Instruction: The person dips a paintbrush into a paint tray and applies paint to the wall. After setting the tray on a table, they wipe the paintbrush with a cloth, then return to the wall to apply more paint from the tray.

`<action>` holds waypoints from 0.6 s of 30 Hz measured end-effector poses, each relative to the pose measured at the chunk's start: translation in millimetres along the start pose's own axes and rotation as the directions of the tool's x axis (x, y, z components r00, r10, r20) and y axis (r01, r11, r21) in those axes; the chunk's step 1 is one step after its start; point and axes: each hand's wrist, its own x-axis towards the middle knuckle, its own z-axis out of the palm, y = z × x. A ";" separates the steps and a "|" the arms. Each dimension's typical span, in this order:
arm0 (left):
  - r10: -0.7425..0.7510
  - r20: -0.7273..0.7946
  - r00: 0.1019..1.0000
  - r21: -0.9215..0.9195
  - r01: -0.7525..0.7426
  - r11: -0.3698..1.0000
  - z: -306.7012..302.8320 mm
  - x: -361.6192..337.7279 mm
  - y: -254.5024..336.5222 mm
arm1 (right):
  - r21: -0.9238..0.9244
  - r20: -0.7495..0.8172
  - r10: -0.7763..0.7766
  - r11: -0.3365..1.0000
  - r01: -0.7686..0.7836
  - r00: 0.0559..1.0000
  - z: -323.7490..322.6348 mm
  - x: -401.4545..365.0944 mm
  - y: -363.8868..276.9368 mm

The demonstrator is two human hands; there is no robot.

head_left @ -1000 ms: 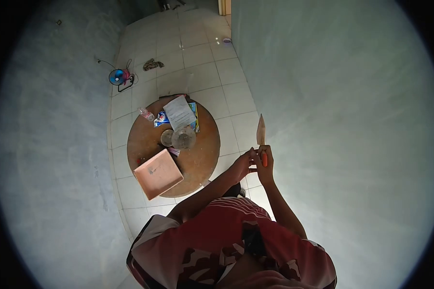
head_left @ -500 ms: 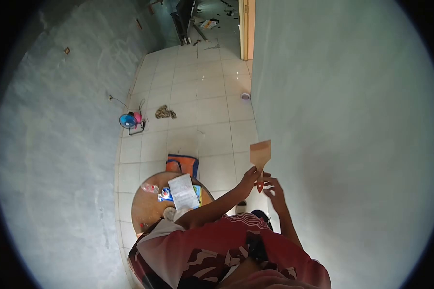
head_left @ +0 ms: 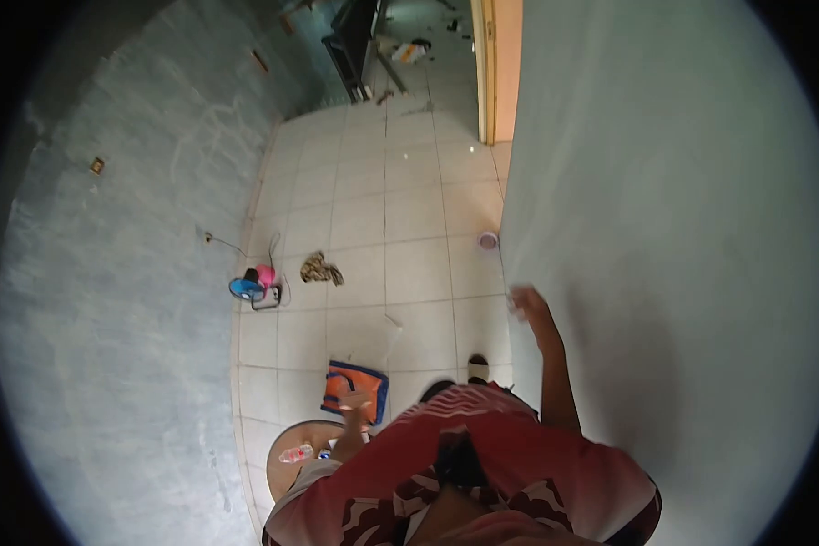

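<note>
My left hand (head_left: 355,401) is low on the left, over the orange bag with blue edging (head_left: 379,393) and near the round table. It is smeared by motion, and a pale tan patch there could be palm or the flat tool seen earlier. Against the grey wall at right, my right hand (head_left: 526,303) is raised and also blurred. A faint whitish smear borders its fingers; I cannot make out whether it holds anything. The broad-bladed scraper or brush with an orange handle is not clearly visible now.
The round wooden table (head_left: 282,439) carries a plastic bottle (head_left: 296,453). A blue fan (head_left: 247,288) stands by the left wall, with a crumpled cloth (head_left: 320,268) nearby. A roll of tape (head_left: 488,240) lies beside the right wall. A door frame (head_left: 487,73) is farther ahead.
My hands have parted: the left swung left and down towards the bag, the right moved up beside the wall. The flat tool between them is no longer plain to see. The view has shifted.
</note>
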 end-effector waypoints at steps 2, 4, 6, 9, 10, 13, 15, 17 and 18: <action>-0.144 -0.043 0.989 0.062 0.147 0.987 -41.0 -20.2 -10.7 | 0.125 0.001 -0.097 0.987 0.096 0.995 12.8 79.9 -75.6; -0.225 -0.033 0.974 0.065 0.227 0.972 -67.4 -35.6 -2.5 | 0.206 0.071 -0.144 0.970 0.127 0.987 21.9 152.1 -128.8; -0.277 -0.016 0.961 0.086 0.278 0.957 -81.8 -35.5 25.4 | 0.283 0.153 -0.118 0.957 0.071 0.981 21.6 247.2 -139.2; -0.287 0.039 0.957 0.139 0.280 0.950 -93.9 -2.0 95.5 | 0.263 0.180 -0.055 0.965 0.006 0.982 23.8 374.7 -81.0; -0.267 0.056 0.962 0.165 0.255 0.953 -98.6 21.5 123.7 | 0.190 0.122 -0.016 0.982 -0.008 0.992 29.6 416.9 -45.3; -0.164 0.089 0.983 0.238 0.139 0.961 -134.0 108.0 231.6 | -0.454 0.176 -0.058 0.881 0.134 0.983 18.1 457.0 91.0; -0.018 0.121 0.992 0.136 0.001 0.991 -162.4 180.7 341.3 | -0.629 -0.203 0.162 0.734 -0.256 0.966 27.8 424.6 319.8; 0.247 0.239 0.939 -0.492 -0.102 0.865 -168.0 270.4 464.7 | -0.489 0.145 0.866 0.483 -0.727 0.478 -5.9 318.7 323.9; 0.396 0.240 0.886 -0.637 -0.164 0.753 -163.1 305.7 537.3 | -0.525 0.109 0.877 0.450 -0.722 0.467 -4.0 285.8 267.0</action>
